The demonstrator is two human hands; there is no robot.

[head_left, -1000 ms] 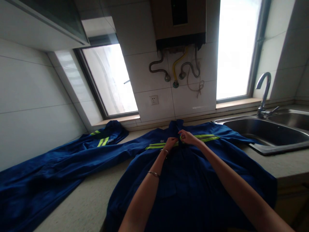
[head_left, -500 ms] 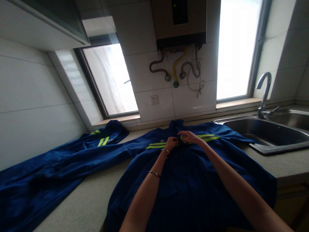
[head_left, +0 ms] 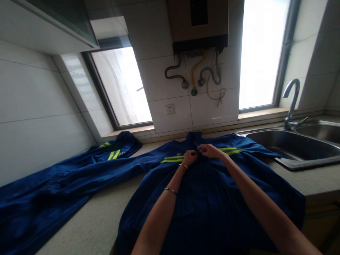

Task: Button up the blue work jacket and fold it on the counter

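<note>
We read the step in hand as close fingerwork at the front opening of the jacket (head_left: 202,194), spread flat on the counter (head_left: 82,216) beside the sink (head_left: 293,163); left hand (head_left: 190,156) and right hand (head_left: 209,151) both look pinched closed on its cloth at chest height, though we can't tell whether on edge or button. We judge the next move calls for keeping both edges lined up. Versus half a second ago, we see hands barely moved, the heater's (head_left: 183,24) green light gone.
</note>
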